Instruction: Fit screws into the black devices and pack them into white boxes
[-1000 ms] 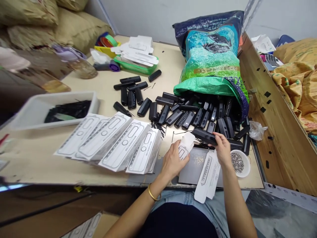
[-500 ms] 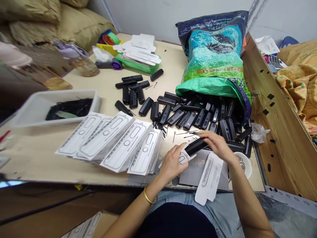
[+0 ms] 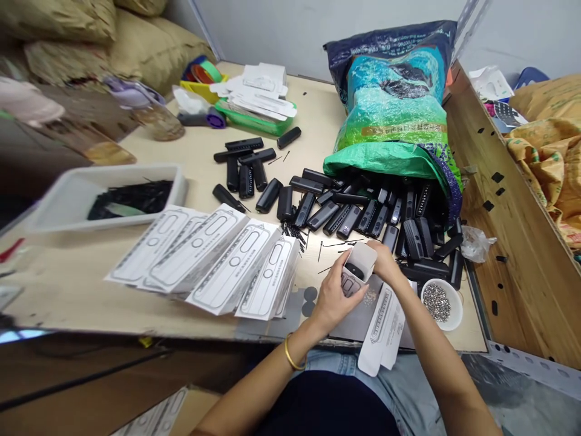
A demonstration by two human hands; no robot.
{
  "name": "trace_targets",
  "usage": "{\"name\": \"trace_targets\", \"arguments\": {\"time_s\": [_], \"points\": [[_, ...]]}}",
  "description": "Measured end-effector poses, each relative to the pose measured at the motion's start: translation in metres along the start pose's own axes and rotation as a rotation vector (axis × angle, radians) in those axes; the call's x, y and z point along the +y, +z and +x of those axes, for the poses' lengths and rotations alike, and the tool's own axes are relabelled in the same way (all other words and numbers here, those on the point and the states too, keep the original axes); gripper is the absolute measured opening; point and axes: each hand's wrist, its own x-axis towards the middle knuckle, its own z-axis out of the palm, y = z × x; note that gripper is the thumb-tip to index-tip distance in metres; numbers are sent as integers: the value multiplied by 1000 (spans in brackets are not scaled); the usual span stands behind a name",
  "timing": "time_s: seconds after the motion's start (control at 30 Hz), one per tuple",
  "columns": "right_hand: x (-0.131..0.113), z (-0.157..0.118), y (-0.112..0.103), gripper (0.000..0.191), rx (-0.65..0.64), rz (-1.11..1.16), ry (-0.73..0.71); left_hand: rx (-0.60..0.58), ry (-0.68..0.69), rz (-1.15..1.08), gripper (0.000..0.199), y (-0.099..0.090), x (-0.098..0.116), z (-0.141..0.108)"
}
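My left hand [image 3: 333,297] is wrapped round a small white cardboard box [image 3: 351,283], which is tilted with its open end up toward me. Inside the box shows the dark end of a black handheld case [image 3: 355,270]. My right hand [image 3: 382,261] is closed at the box's right edge by the raised flap, its fingertips partly hidden. Just below lies a flat printed white carton [image 3: 384,327] on a grey sheet [image 3: 349,330]. Several similar black cases [image 3: 322,215] are heaped beyond my hands, with thin black sticks [image 3: 294,232] among them.
Printed white boxes [image 3: 233,266] stand in a row on the left, beside a white tray [image 3: 179,188] of black pieces. A round white dish [image 3: 457,306] of small metal parts sits right. Behind the heap is a large colourful sack [image 3: 390,103]; a wooden side panel [image 3: 512,212] borders the table.
The black case has gone from my right hand down into the box. My left hand has turned the box upright and moved right; my right hand has come to the box's edge.
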Motion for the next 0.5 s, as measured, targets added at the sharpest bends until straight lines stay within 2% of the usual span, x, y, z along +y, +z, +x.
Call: {"name": "trace_targets", "arguments": {"time_s": [0.07, 0.13, 0.2, 0.27, 0.33, 0.4, 0.5], "points": [[-11, -10, -25, 9, -19, 99, 12, -38, 1, -25, 72, 10, 1, 4], [-26, -25, -47, 33, 60, 373, 45, -68, 6, -33, 73, 18, 1, 7], [-41, -42, -58, 43, 186, 436, 12, -87, 22, -43, 75, 25, -1, 7], [-52, -58, -61, 29, 195, 269, -86, -93, 41, -54, 77, 29, -1, 6], [-56, -69, -58, 14, 95, 59, -191, -91, 58, -55, 77, 31, -2, 4], [-53, -74, -54, 17, 55, -34, -221, -70, 75, -52, 74, 30, -1, 3], [-41, -75, -42, 36, 166, 101, -77, -111, 127, -57, 56, 27, -1, 0]]}}
